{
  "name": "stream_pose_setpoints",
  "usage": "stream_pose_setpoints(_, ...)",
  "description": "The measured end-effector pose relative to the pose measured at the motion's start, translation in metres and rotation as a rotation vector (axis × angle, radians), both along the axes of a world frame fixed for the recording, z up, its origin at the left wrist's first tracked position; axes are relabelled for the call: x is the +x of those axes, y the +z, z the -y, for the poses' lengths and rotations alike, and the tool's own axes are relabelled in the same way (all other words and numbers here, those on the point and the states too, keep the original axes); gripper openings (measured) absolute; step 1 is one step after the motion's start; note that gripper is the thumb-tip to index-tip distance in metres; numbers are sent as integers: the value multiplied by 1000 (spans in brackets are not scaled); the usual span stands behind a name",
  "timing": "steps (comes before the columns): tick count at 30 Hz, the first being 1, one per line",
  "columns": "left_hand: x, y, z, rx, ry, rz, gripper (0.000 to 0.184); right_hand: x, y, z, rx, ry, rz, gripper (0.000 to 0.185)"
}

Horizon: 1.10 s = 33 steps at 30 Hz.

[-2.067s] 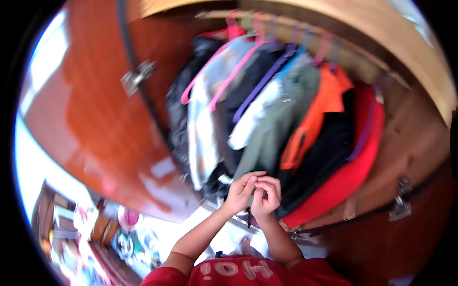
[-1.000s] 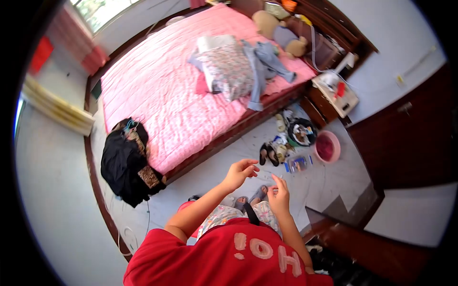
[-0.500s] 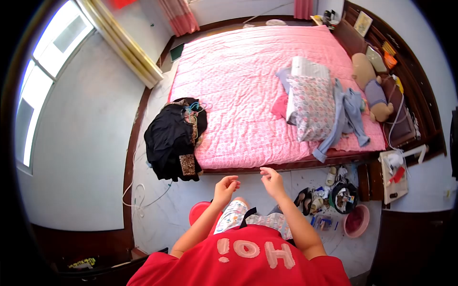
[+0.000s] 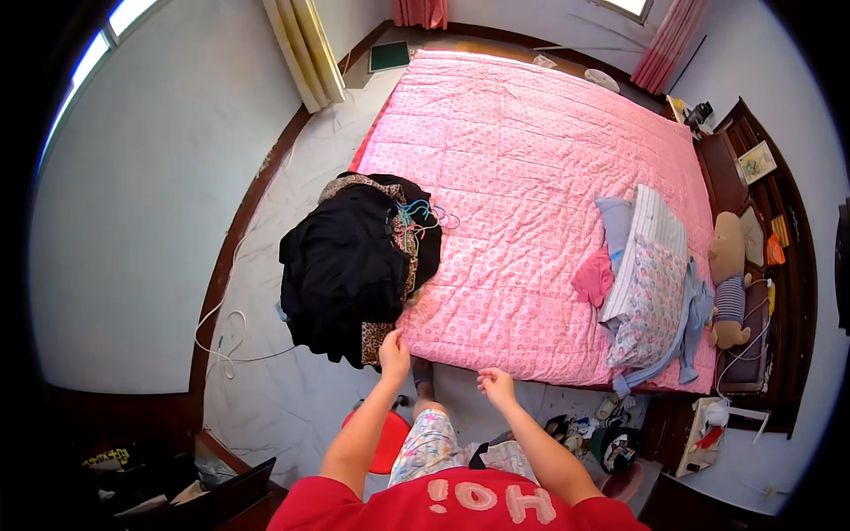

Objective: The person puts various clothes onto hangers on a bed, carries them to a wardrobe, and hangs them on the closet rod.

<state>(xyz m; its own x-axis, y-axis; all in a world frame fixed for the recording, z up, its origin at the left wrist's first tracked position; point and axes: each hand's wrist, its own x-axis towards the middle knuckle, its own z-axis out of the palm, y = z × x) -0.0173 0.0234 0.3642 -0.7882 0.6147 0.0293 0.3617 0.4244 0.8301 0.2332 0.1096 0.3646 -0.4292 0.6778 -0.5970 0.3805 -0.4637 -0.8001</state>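
A pile of black clothes with leopard-print trim lies over the near left corner of the bed. Several coloured hangers stick out of its right side. My left hand is at the pile's lower right edge, by the leopard-print trim. Its fingers point forward, close together; whether they grip the cloth or only touch it is unclear. Just off the bed's near edge, my right hand has loosely bent fingers and nothing in it. Between the two hands runs the edge of the pink quilt.
A folded patterned quilt and blue clothing lie at the bed's right side, with a stuffed bear beyond. A red stool stands by my legs. Shoes and a bin crowd the floor at right. A white cable runs along the left floor.
My body and view have shifted left and closer to the bed. My left hand has come to the edge of the black clothes. My right hand remains empty beside the bed.
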Motion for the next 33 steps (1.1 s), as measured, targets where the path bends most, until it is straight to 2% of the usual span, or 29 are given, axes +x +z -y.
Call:
stream_pose_setpoints(2,-43,-3,-54,14,-87,-80,21,-35,-14,-7,-23,-16,39,25)
stream_pose_setpoints(5,-99,-33,-116,-68,-186,-41,26,-89,-18,-16,-33,23,105,25)
stream_pose_setpoints(6,-115,-42,-131,-170,-222,-4,30,-105,-21,-19,-38,36,125,25)
stream_pose_setpoints(8,-140,-73,-155,-347,-294,-114,36,-131,-33,-26,-24,33,138,27)
stream_pose_setpoints(12,-151,-76,-181,-525,-218,-183,36,-178,-51,-48,-48,5,98,27)
stream_pose_setpoints(14,-157,-75,-197,-738,-168,-134,30,-197,-64,-60,-90,9,122,27)
stream_pose_setpoints(15,-160,-93,-199,-721,-117,-238,22,-206,-72,-66,-75,40,139,26)
stream_pose_setpoints(16,-166,-92,-200,-728,-124,-239,22,-214,-79,-71,-60,72,155,26)
stream_pose_setpoints(18,-177,-91,-200,-748,-150,-99,18,-227,-92,-82,-83,66,196,25)
stream_pose_setpoints(19,-181,-90,-193,-580,-133,-30,13,-233,-99,-84,-99,65,234,24)
stream_pose_setpoints(20,-184,-87,-186,-589,-133,-32,13,-239,-105,-85,-107,65,231,24)
stream_pose_setpoints(22,-189,-69,-173,-165,-85,186,12,-249,-123,-88,20,96,283,24)
stream_pose_setpoints(23,-190,-61,-161,-25,-65,161,12,-255,-127,-91,18,96,280,24)
stream_pose_setpoints(24,-192,-31,-148,-10,-8,345,12,-263,-127,-95,57,175,286,29)
stream_pose_setpoints(26,-200,-3,-112,185,141,469,9,-283,-134,-98,95,260,282,35)
stream_pose_setpoints(28,-214,28,-68,266,204,569,12,-311,-154,-95,200,9,140,52)
stream_pose_setpoints(30,-224,53,-32,291,322,572,12,-338,-120,-110,-71,-89,128,67)
stream_pose_setpoints(31,-228,63,-17,321,381,572,12,-347,-109,-116,-78,-132,148,75)
stream_pose_setpoints(32,-231,66,-4,372,443,569,12,-353,-111,-122,-169,-168,141,83)
stream_pose_setpoints(33,-233,71,10,404,435,601,15,-353,-128,-130,-208,-146,135,82)
